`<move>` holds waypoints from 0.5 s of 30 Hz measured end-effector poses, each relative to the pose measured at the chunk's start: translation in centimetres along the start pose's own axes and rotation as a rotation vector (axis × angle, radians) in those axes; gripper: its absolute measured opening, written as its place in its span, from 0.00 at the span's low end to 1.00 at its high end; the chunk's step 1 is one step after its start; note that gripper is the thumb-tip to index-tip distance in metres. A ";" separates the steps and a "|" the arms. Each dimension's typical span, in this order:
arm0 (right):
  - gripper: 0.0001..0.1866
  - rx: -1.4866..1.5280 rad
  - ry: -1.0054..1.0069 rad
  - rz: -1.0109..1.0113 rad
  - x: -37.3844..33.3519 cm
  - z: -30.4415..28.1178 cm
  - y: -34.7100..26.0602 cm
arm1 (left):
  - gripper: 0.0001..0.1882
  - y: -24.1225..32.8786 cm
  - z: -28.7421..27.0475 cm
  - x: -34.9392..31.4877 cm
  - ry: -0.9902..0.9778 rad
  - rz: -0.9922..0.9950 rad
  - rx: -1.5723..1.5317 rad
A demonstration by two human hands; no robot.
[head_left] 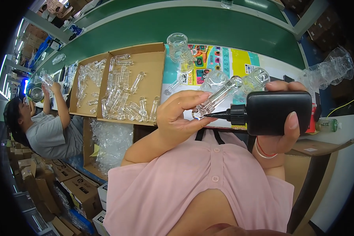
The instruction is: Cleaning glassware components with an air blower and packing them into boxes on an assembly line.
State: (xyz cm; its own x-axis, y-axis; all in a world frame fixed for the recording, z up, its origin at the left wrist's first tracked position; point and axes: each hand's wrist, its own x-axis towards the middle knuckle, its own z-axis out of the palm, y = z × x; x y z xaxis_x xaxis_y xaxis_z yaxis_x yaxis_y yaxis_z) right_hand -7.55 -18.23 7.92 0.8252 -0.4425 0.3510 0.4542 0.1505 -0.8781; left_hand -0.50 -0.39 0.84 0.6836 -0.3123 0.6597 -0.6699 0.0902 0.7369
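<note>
My left hand point(176, 116) pinches a clear, glass-like tube piece point(221, 95) with a knobbed end, tilted up to the right. In my right hand point(283, 142) lies a black squeeze bottle point(278, 113), held sideways. Its narrow black nozzle point(218, 115) points left and meets, or nearly meets, the lower end of the tube piece by my left fingertips. Just beyond my hands stand clear wide-mouthed vessels, one point(214, 80) partly behind the tube piece and another point(259, 77) above the bottle. A taller clear vessel point(178, 48) stands farther back.
Left of my hands, a divided cardboard tray point(154, 59) holds many clear tube pieces. Below it sits a box of clear plastic bags point(112, 143). Colourful printed sheets point(242, 59) cover the green table point(240, 29). Stacked clear vessels point(329, 70) stand right. Another person point(53, 135) works at left.
</note>
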 end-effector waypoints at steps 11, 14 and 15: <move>0.30 -0.080 0.041 -0.041 -0.8 0.8 0.2 | 0.26 -0.5 0.2 -0.2 0.050 0.073 -0.036; 0.30 -0.078 0.037 -0.043 -1.0 0.7 0.2 | 0.27 -0.4 0.1 -0.2 0.049 0.096 0.001; 0.30 -0.084 0.026 -0.039 -1.0 0.6 0.2 | 0.27 -0.4 0.1 -0.2 0.049 0.106 0.032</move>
State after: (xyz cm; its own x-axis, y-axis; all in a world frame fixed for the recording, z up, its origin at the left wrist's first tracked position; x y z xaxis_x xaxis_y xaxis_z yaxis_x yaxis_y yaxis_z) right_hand -8.11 -17.22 7.57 0.7982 -0.4692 0.3777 0.4551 0.0590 -0.8885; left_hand -0.39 -0.47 0.40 0.6210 -0.2557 0.7410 -0.7478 0.0901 0.6578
